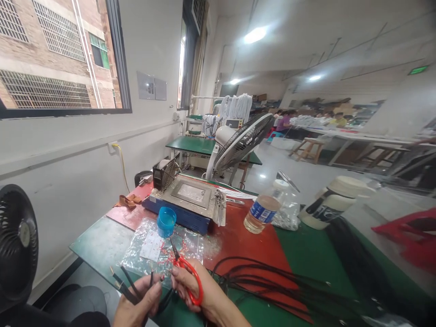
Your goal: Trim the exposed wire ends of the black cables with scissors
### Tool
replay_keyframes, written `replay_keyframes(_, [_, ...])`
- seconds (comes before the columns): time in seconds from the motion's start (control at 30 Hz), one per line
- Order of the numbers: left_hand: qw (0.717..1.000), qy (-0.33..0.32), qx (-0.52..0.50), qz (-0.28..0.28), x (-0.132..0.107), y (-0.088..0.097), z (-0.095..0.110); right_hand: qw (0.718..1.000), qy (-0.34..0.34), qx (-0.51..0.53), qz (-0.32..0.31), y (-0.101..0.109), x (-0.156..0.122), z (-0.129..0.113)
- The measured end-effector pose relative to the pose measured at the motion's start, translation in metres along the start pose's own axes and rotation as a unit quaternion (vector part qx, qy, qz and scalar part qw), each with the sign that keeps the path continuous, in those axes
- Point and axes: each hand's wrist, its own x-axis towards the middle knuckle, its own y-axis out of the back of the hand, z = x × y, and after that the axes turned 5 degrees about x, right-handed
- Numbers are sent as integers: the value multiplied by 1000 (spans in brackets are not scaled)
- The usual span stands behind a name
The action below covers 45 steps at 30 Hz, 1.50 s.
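Note:
My left hand (145, 302) is closed round several black cables (127, 288) whose cut ends stick up, some with bare copper-coloured tips. In my right hand (192, 284) is a pair of scissors with red handles (195, 277); the dark blades point up and away. Both hands' fingertips are close together, and a small reddish wire end shows between them. Beyond the blades stands a blue cup (166, 221) on a clear plastic bag (131, 254). Small red and pale scraps (170, 250) lie strewn over the bag near a white card (151, 245).
A blue solder pot (185, 218) with a flat metal top stands behind the cup. To its right are a bottle of pale liquid (260, 213) and a cream jug (332, 202). Black cables (262, 279) spread over the right side; fans (18, 236) stand left and behind.

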Motion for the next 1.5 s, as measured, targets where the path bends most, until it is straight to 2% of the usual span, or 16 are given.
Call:
replay_keyframes(0.17, [999,-10,28,-26,-6,-5,3,1000,12,17,-12,-4,-2,2])
replay_keyframes(0.43, [999,-11,22,-36,-5,-5,1,999,25,-39,-16,-4,-2,1])
replay_keyframes(0.7, [996,-17,46,-81,-6,-5,-1,997,-17,77,-11,-5,-2,3])
replay_keyframes(1.0, [996,-4,7,-91,-4,-5,-6,995,-54,79,-32,-8,-1,10])
replay_keyframes(1.13, [992,-8,-15,-126,-5,-8,-2,994,-58,89,-23,-7,1,13])
replay_keyframes(1.37, [992,-22,24,-125,-4,-5,-3,993,-60,97,-32,-6,0,14])
replay_keyframes(1.5, [987,-38,29,-151,-3,-3,-4,992,-68,99,-34,-6,0,13])
